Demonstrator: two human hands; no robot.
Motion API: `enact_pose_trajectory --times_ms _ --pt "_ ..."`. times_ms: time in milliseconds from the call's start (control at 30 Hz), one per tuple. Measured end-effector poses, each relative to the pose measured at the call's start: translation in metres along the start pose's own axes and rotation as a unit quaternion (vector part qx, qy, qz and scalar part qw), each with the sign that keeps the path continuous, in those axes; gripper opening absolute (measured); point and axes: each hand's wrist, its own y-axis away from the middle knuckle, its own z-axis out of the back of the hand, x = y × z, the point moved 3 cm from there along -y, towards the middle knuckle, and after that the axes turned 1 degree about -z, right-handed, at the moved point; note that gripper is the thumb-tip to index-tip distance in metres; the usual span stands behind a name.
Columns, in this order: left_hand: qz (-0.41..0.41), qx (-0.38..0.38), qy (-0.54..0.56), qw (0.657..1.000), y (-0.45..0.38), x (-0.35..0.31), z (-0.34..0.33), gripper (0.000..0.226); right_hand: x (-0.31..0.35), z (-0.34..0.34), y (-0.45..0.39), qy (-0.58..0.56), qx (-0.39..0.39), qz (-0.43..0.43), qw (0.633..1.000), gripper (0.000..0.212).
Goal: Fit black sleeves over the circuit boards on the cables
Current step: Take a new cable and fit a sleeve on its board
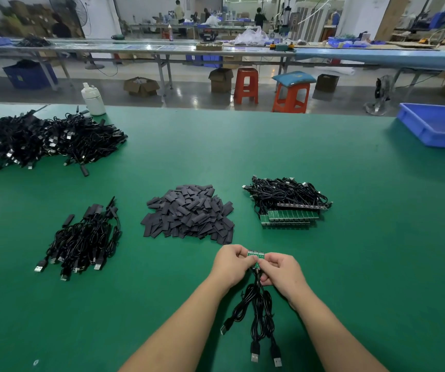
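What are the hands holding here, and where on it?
Both the left hand and right hand pinch a small strip of green circuit boards by its ends; the cables hang below.

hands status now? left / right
Left hand: pinching the green circuit boards.
Right hand: pinching the same boards, black cables hanging below.

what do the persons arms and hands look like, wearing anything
Both forearms are bare right to the bottom edge of the picture, with no sleeves in sight. The left hand and right hand wear no gloves, and no watch, wristband or ring shows on the sides facing the camera. Nails look short and unpainted.
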Motion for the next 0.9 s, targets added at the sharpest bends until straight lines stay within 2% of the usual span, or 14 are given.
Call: enact_pose_trajectory --times_ms 133,367,700,800,900 --pt "-0.004 -0.019 0.012 1.000 0.003 0.003 0.000 0.018 0.003 -0.003 0.000 0.005 -0.014 0.003 1.000 0.005" --pt "-0.017 -0.044 -0.008 0.999 0.007 0.005 -0.001 0.024 0.003 -0.005 0.003 0.026 -0.030 0.011 0.999 0.005" --pt "-0.033 -0.090 -0.038 0.995 0.012 0.003 -0.003 0.033 0.000 -0.006 0.000 0.051 -0.061 0.004 0.997 0.016" --pt "-0.022 -0.100 -0.003 0.995 0.011 0.004 -0.001 0.031 -0.001 -0.002 -0.001 0.003 -0.062 -0.017 0.998 0.015" --pt "0.001 -0.081 0.084 0.993 0.010 0.006 0.003 0.021 0.002 0.005 0.001 -0.008 -0.093 -0.010 0.996 0.017"
